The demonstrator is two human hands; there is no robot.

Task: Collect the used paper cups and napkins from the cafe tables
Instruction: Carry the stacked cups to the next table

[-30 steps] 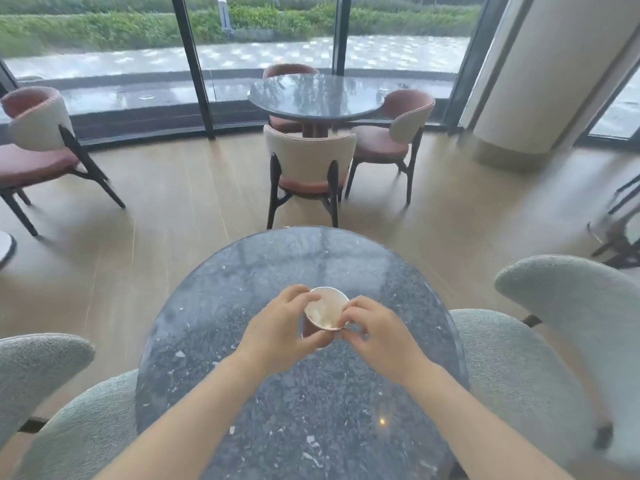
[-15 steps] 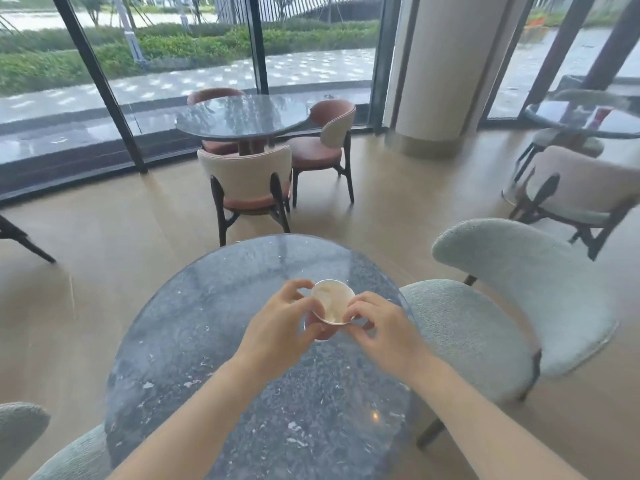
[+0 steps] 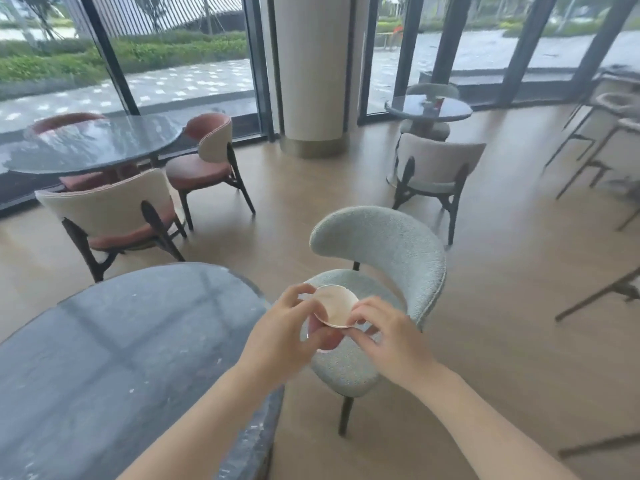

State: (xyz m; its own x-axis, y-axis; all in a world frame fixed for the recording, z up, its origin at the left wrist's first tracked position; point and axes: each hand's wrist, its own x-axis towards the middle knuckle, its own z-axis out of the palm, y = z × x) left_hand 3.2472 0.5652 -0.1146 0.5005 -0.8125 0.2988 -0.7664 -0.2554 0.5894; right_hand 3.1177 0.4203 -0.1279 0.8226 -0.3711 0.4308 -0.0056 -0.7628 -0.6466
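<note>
Both hands hold one cup, low centre of the frame.

The left hand (image 3: 289,336) curls closed around the cup (image 3: 335,305); the right hand (image 3: 388,336) pinches its near rim with its fingertips. The cup hangs over a grey chair (image 3: 391,247), right of the dark table (image 3: 121,358).

A cafe: round marble tables (image 3: 104,358), upholstered chairs (image 3: 381,244), glass walls (image 3: 180,64)

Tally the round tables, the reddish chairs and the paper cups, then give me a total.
Round tables: 3
Reddish chairs: 3
Paper cup, held between left hand and right hand: 1
Total: 7
</note>
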